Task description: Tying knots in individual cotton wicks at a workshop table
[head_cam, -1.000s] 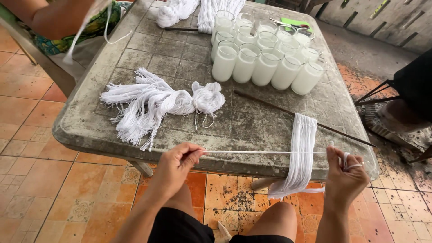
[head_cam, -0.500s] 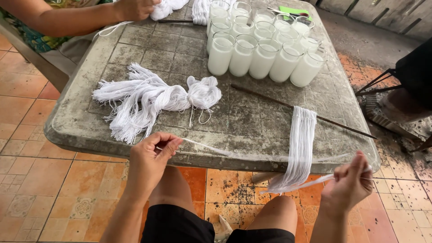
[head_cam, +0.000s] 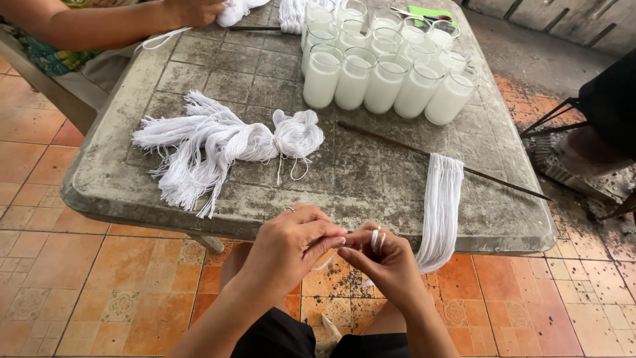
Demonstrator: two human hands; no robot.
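Note:
My left hand [head_cam: 291, 240] and my right hand [head_cam: 383, 257] meet just below the front edge of a worn grey table [head_cam: 371, 192]. Both pinch a short white string [head_cam: 375, 240] between their fingertips; a loop of it lies over my right fingers. Right of my right hand a flat hank of white strings [head_cam: 441, 205] hangs over the table edge from a thin dark rod [head_cam: 411, 149]. A loose bundle of cut white strings [head_cam: 212, 146] lies on the table's left half.
Several glasses filled with white wax [head_cam: 377, 83] stand at the back of the table. Another person's arm [head_cam: 119, 23] works with white string at the top left. Orange floor tiles lie below, and a dark object [head_cam: 609, 106] sits at the right.
My hands were wide apart with a string stretched between them; they have come together in front of me, both now pinching the string at its middle.

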